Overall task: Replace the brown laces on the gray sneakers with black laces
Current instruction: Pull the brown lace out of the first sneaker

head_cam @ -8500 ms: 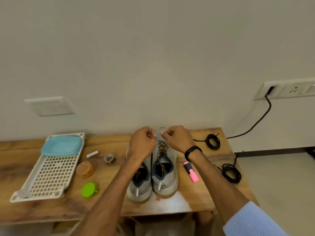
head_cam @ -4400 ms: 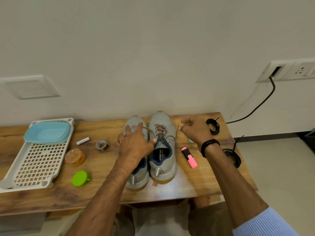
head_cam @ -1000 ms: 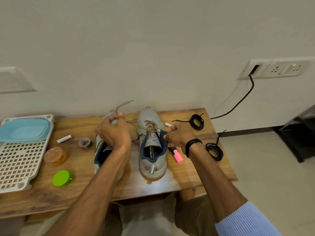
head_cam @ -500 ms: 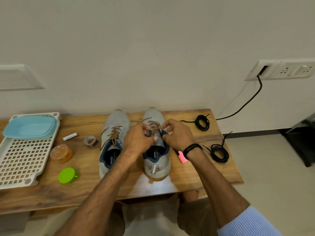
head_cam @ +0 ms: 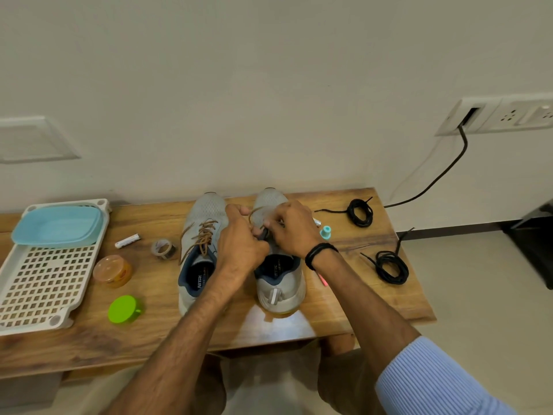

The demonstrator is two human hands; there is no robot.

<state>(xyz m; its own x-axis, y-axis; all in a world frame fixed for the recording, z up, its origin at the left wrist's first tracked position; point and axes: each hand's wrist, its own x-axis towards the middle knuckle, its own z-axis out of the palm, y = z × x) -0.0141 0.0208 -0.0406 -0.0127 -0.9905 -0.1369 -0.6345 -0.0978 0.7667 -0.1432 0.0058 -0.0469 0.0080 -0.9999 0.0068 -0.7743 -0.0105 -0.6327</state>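
Note:
Two gray sneakers stand side by side on the wooden table [head_cam: 344, 298], toes toward the wall. The left sneaker [head_cam: 201, 232] carries loosened brown laces [head_cam: 204, 235]. Both hands work over the tongue of the right sneaker [head_cam: 279, 283]. My left hand [head_cam: 239, 241] pinches its brown lace, and a loop of that lace [head_cam: 254, 211] arcs over the toe. My right hand [head_cam: 291, 227], fingers curled, pinches the lace from the other side. Two coils of black laces lie to the right: one [head_cam: 360, 211] near the wall, one [head_cam: 392, 266] near the table's right edge.
A white perforated tray [head_cam: 45, 280] with a blue lid [head_cam: 57, 224] fills the left end. Between it and the shoes lie a white tube [head_cam: 127, 241], a tape roll [head_cam: 163, 249], an orange jar [head_cam: 112, 271] and a green lid [head_cam: 124, 309]. A teal cap [head_cam: 325, 232] and a pink marker [head_cam: 322, 280] sit right of the shoes.
My left hand came over from the left sneaker to join the right hand on the right sneaker. Both hands have since shifted a little toward its toe, drawing up a lace loop.

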